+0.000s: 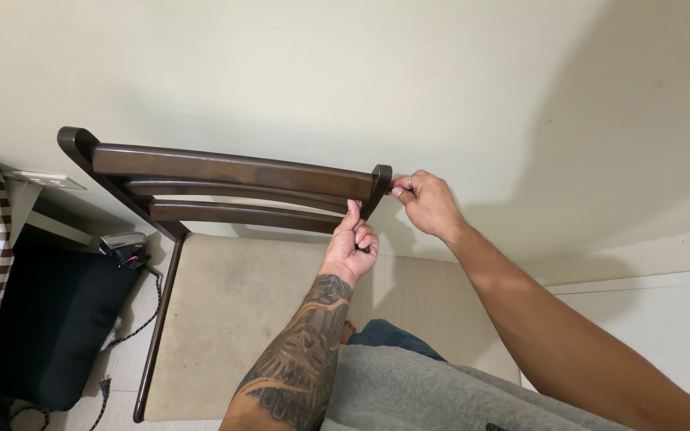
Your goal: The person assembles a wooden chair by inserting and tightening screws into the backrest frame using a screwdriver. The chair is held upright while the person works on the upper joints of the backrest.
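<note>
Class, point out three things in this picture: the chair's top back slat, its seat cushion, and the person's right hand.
top back slat [233, 169], head view, middle of the slat.
seat cushion [233, 319], head view, bare beige fabric.
right hand [429, 203], head view, back of the hand.

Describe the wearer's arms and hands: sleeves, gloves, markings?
Both forearms are bare, with no sleeves in view and no gloves. The left forearm carries a large dark tattoo from near the wrist back to the frame edge. The right forearm has no markings. The left hand and the right hand are bare; no watch or wristband shows.
</note>
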